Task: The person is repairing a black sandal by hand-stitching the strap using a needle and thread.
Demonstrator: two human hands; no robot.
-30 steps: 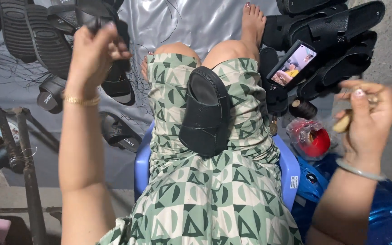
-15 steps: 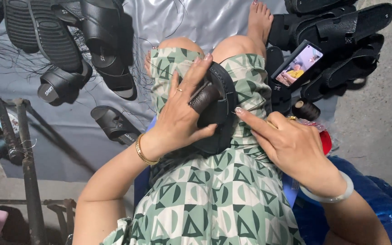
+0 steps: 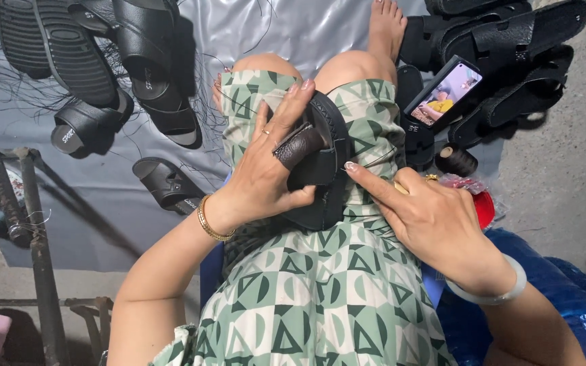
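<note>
Head view, left to right: left hand [image 3: 266, 179] presses a black sandal [image 3: 323, 169] against the lap, fingers spread, leather guard on the index finger [image 3: 298, 146]. Right hand [image 3: 428, 217] pinches a needle [image 3: 381, 159], index finger extended to the sole edge. Risk: needle slipping into a bare finger; sandal sliding off the knee; phone [image 3: 443, 91] toppling from 1 of the stacked sandals.

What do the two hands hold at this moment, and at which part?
The left hand grips a black sandal on the lap by its strap and edge. The right hand points its forefinger at the sandal; whether it holds anything cannot be told.
</note>
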